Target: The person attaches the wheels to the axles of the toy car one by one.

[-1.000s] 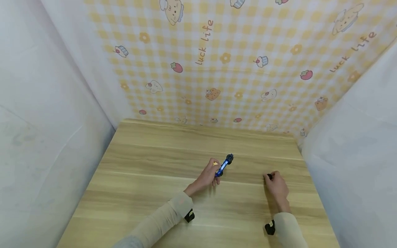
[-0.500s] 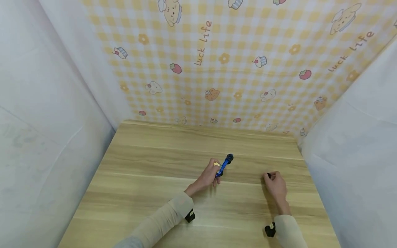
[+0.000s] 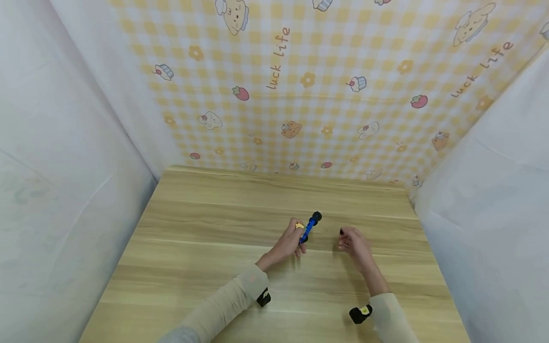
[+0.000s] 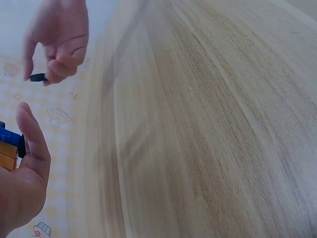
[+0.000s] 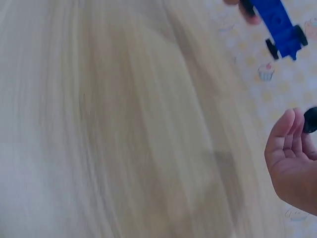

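Observation:
My left hand (image 3: 285, 245) grips a blue toy car (image 3: 309, 230) with a yellow part, above the middle of the table. In the right wrist view, the car's blue underside (image 5: 275, 22) shows with black wheels at its end. Off to the right, my right hand (image 3: 357, 245) pinches a small round black toy wheel (image 5: 311, 120). That hand is raised over the table and stands apart from the car. From the left wrist view, the wheel (image 4: 38, 78) appears edge-on between thumb and fingers. My left fingers hide part of the car.
A wood-grain table (image 3: 206, 209) lies under both hands. Behind it hangs a yellow checked cloth (image 3: 266, 114), with white sheets at the left (image 3: 64, 166) and right (image 3: 493, 190). Each wrist carries a small black camera, one on the left (image 3: 263, 297) and one on the right (image 3: 360, 314).
My right hand has left its place lower on the right and moved left towards the toy car, carrying the black wheel. My left hand and the car have hardly moved.

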Tool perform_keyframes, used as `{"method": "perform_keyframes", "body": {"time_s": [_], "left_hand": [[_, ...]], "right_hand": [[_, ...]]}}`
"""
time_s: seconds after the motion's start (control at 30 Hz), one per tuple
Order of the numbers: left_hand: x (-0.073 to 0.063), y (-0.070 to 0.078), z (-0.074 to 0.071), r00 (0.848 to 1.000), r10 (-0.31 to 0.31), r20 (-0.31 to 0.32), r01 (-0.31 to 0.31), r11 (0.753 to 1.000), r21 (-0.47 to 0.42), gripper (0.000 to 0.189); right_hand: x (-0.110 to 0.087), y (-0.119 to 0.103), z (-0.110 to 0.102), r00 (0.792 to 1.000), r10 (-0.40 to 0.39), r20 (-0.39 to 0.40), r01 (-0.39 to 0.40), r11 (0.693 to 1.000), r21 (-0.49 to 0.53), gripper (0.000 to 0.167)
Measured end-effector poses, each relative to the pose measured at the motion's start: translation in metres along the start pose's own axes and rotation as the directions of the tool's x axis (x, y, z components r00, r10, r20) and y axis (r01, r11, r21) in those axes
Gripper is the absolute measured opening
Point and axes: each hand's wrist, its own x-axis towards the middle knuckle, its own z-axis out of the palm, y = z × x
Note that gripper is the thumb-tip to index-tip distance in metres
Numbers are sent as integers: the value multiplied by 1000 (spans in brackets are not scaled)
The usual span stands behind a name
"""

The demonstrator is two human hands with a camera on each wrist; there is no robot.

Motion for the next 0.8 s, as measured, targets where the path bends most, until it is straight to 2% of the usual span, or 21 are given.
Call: {"method": "perform_keyframes", "body": {"time_s": [0.07, 0.2, 0.37, 0.57, 0.8], "left_hand": [[1, 0, 0, 1000, 4, -1, -4, 1000, -3, 21], [1, 1, 0, 1000, 4, -4, -4, 1000, -4, 22], [2, 3, 2, 999, 9, -45, -9, 1000, -2, 26], [5, 5, 4, 997, 38, -70, -37, 999, 20, 31], [3, 11, 6, 997, 43, -66, -42, 999, 10, 32]], "right_hand": [[0, -2, 8, 999, -5, 42, 6, 999, -38, 18], [-3, -6, 25, 996, -45, 72, 54, 989, -138, 26], [-13, -14, 48, 991, -89, 100, 109, 969, -219, 34], [-26, -26, 76, 981, -116, 156, 152, 958, -244, 36], [-26, -21, 87, 985, -120, 124, 148, 958, -247, 31]]}}
